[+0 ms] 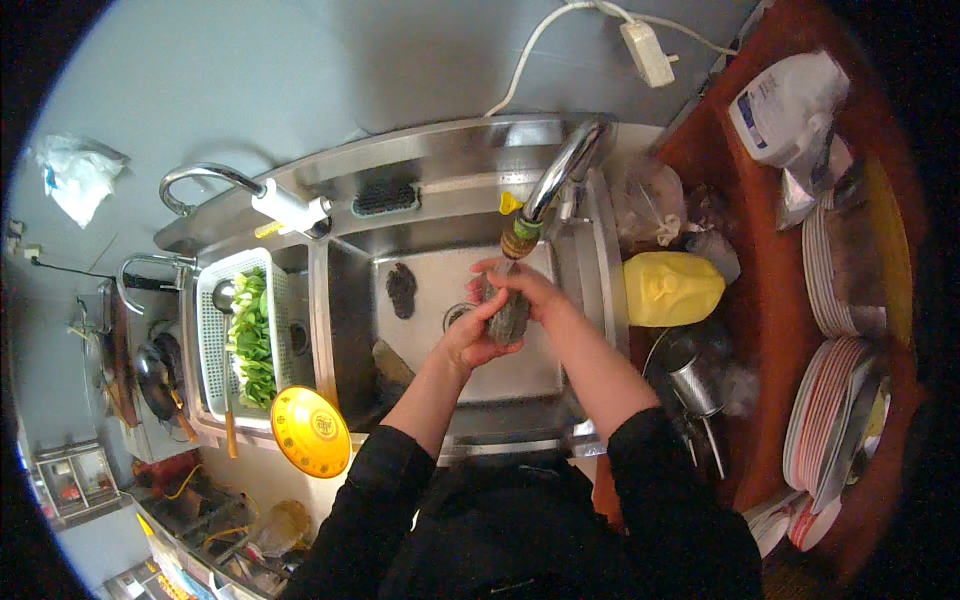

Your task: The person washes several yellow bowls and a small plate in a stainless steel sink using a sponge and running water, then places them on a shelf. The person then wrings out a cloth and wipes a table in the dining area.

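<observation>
Over the sink basin (480, 382), my left hand (478, 330) cups a dark grey-green, soft-looking item (508, 319); I cannot tell exactly what it is. My right hand (529, 285) is on the upper part of the same item, its fingers directly below the nozzle (520, 238) of the chrome faucet (562, 169). Water seems to run from the nozzle onto it. A dark, wrinkled piece (401, 290) lies on the basin floor to the left. Nearer my left forearm rests a brownish, elongated item (391, 362). The drain (457, 315) is partly hidden by my left hand.
Left, a white plastic basket (214, 375) holds leafy greens (253, 337) and a wooden-handled ladle (229, 420). An orange-yellow plate (311, 433) sits at the front edge. A black brush (385, 200) lies behind the basin. Right are a yellow jug (673, 289) and stacked plates (825, 420).
</observation>
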`<action>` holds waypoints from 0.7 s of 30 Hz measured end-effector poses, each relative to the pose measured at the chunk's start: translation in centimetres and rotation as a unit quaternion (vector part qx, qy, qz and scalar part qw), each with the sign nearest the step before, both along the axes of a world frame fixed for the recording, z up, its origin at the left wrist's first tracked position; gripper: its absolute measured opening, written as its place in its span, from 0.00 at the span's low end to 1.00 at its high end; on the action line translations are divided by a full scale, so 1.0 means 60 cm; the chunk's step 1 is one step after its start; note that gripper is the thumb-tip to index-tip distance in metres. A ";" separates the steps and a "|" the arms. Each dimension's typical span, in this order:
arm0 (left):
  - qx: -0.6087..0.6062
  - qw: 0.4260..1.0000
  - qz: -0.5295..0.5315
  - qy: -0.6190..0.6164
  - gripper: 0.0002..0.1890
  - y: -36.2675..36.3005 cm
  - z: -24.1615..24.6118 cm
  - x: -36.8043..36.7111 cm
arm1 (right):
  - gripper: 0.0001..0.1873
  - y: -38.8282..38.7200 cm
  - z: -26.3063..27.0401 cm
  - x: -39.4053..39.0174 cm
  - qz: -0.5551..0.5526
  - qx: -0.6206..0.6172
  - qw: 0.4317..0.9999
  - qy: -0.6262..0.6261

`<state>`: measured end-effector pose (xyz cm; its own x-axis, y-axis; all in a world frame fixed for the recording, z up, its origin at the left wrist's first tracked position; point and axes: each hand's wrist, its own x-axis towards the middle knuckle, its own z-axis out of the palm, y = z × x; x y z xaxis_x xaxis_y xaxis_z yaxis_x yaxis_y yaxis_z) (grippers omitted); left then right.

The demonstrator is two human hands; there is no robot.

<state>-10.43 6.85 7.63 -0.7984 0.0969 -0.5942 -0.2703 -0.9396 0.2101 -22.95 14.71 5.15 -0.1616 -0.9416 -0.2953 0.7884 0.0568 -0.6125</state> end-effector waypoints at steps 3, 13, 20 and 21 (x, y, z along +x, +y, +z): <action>-0.080 0.997 -0.004 -0.016 0.16 0.004 0.023 -0.009 | 0.16 -0.028 0.036 -0.030 0.028 -0.055 0.996 0.069; -0.525 0.827 -0.162 -0.119 0.16 -0.012 0.045 -0.055 | 0.11 -0.070 0.046 -0.025 -0.076 0.071 0.994 0.020; -0.814 0.576 -0.055 -0.059 0.17 -0.013 -0.045 -0.080 | 0.10 -0.081 0.038 -0.022 -0.258 0.193 0.946 0.033; -0.799 0.591 -0.099 -0.052 0.16 -0.008 -0.030 -0.100 | 0.13 -0.071 0.023 -0.044 -0.277 0.189 0.942 0.010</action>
